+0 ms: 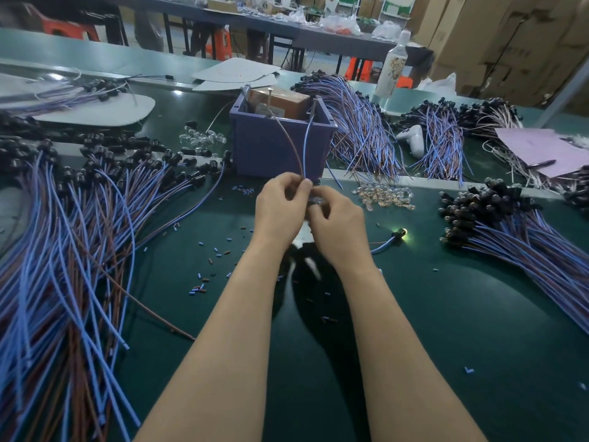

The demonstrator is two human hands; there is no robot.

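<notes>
My left hand (279,205) pinches a brown wire (288,141) and a blue wire (306,145) that rise to the purple box (274,148) just behind. My right hand (334,218) meets it from the right, fingers curled round a small black socket with a clear bulb, mostly hidden between the fingers. Both hands hover above the dark green mat (446,314). A lit lamp on a short wire (398,233) glows on the mat to the right of my hands.
A large heap of blue and brown wired sockets (70,234) covers the left. More bundles lie at the right (526,231) and behind the box (360,122). Clear bulbs (382,194) sit in a small pile. A bottle (393,65) and a pink sheet (541,148) stand farther back.
</notes>
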